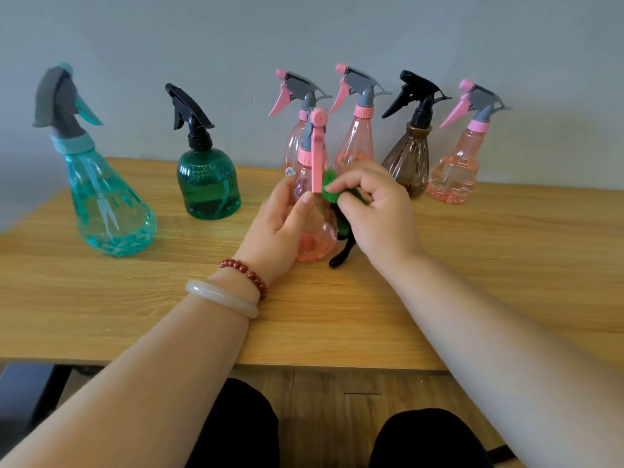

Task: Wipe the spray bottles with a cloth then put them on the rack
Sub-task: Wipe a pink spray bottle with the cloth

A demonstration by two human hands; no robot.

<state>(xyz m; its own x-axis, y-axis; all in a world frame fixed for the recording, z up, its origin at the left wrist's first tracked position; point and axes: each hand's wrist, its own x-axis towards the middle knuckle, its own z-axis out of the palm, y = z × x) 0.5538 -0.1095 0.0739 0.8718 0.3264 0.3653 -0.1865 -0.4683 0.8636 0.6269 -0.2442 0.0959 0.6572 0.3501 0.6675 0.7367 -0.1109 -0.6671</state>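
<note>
A pink spray bottle (315, 238) stands upright on the wooden table (169, 298), its pink trigger pointing toward me. My left hand (280, 221) grips its body from the left, thumb across the front. My right hand (374, 211) pinches a green cloth (329, 189) against the bottle's right side, just beside the trigger. A dark tail of the cloth (341, 256) hangs down to the tabletop.
Along the wall stand a teal bottle (108, 197), a dark green bottle (207, 184), two pink bottles (293, 143) (358, 140), a brown bottle (410, 157) and another pink bottle (456, 167). No rack shows. The table's front edge runs below my forearms.
</note>
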